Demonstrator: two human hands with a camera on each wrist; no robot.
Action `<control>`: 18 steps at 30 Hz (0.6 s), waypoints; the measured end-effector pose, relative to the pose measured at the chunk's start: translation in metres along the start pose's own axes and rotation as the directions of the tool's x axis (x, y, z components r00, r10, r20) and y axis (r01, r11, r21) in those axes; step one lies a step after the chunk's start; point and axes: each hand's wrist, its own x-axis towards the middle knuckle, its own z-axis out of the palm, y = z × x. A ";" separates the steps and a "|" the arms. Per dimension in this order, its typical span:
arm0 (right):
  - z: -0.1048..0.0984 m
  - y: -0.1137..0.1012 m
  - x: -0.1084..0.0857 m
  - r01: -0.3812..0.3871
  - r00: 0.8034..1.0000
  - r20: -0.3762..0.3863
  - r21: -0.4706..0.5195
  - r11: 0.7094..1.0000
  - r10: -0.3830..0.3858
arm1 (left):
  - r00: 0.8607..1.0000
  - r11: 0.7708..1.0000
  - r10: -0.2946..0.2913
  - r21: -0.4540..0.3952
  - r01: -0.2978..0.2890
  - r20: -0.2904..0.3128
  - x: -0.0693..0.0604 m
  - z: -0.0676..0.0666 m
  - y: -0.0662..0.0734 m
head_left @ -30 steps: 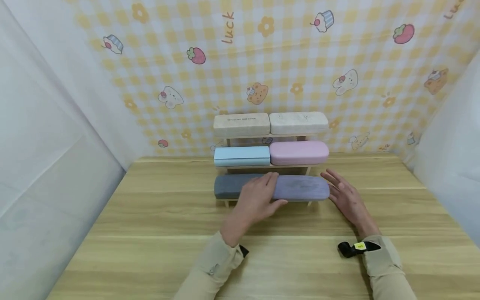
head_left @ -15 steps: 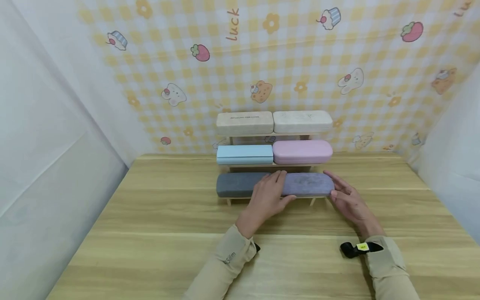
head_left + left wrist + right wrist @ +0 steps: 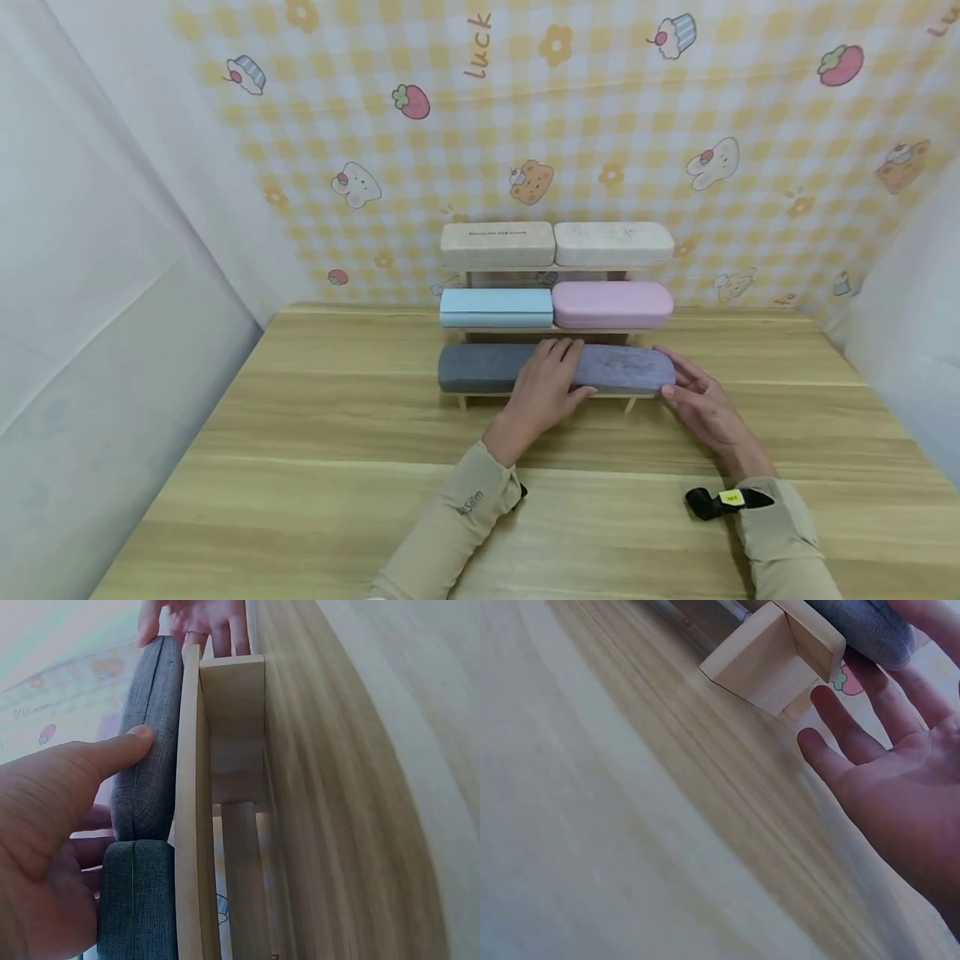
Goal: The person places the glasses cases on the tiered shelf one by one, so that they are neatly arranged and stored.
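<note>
A purple glasses case (image 3: 626,367) and a dark grey glasses case (image 3: 480,367) lie end to end on the lowest step of a wooden stand. My left hand (image 3: 542,392) grips the purple case near where the two meet. In the left wrist view its thumb (image 3: 124,754) presses on the front of that case, with the other fingers partly hidden behind. At the far right end of the purple case, my right hand (image 3: 705,412) touches it with thumb and forefinger. The right wrist view shows its other fingers (image 3: 847,731) spread beside the stand's end.
The wooden display stand (image 3: 234,694) stands on a wood-grain table (image 3: 315,500). Its middle step bears a light blue case (image 3: 495,308) and a pink case (image 3: 613,305). A beige case (image 3: 498,244) and a white case (image 3: 615,244) sit on top, before a checked cloth (image 3: 300,108).
My right hand has closed in on the purple case's end, its thumb coming onto it. My left hand has shifted slightly right along the cases, onto the purple one. The head view has drifted a little.
</note>
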 end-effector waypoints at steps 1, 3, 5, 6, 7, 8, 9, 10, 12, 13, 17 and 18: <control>0.000 0.000 0.000 -0.006 1.000 -0.002 -0.008 1.000 0.006 | 1.000 1.000 -0.002 0.007 0.002 0.000 0.000 0.000 0.000; 0.001 0.000 0.000 -0.013 1.000 0.007 -0.005 1.000 0.013 | 1.000 1.000 -0.013 0.017 0.013 0.008 -0.001 0.000 0.000; 0.002 0.000 0.001 -0.019 1.000 0.018 -0.002 1.000 0.019 | 0.999 0.999 -0.026 0.027 0.026 0.021 -0.001 -0.002 0.001; 0.002 0.000 0.001 -0.022 0.999 0.022 0.001 1.000 0.022 | 0.999 0.999 -0.033 0.026 0.032 0.031 -0.002 -0.003 0.001; 0.003 0.000 0.002 -0.024 0.999 0.025 0.002 1.000 0.024 | 0.998 0.999 -0.042 0.019 0.041 0.043 -0.002 -0.005 0.001; 0.003 0.000 0.003 -0.024 0.999 0.026 0.004 1.000 0.024 | 0.997 0.999 -0.051 0.009 0.050 0.056 -0.002 -0.008 0.001; 0.004 0.000 0.004 -0.024 0.999 0.025 0.003 1.000 0.024 | 0.996 0.998 -0.058 -0.002 0.058 0.069 -0.003 -0.011 0.001; 0.004 0.001 0.006 -0.022 0.999 0.025 0.003 1.000 0.022 | 0.994 0.998 -0.064 -0.014 0.066 0.083 -0.004 -0.015 0.001; 0.005 0.002 0.008 -0.012 1.000 0.024 0.002 1.000 0.012 | 0.990 0.996 -0.075 -0.042 0.080 0.121 -0.006 -0.025 0.001; 0.004 0.002 0.010 -0.006 1.000 0.023 0.002 1.000 0.006 | 0.988 0.995 -0.078 -0.057 0.086 0.135 -0.007 -0.031 0.001; 0.001 0.001 0.016 0.026 0.999 0.045 0.010 1.000 -0.027 | 0.984 0.990 -0.025 -0.129 0.048 0.177 -0.012 -0.053 0.000; -0.001 0.000 0.017 0.035 0.998 0.052 0.020 0.999 -0.036 | 0.984 0.987 0.002 -0.161 0.027 0.179 -0.013 -0.059 -0.001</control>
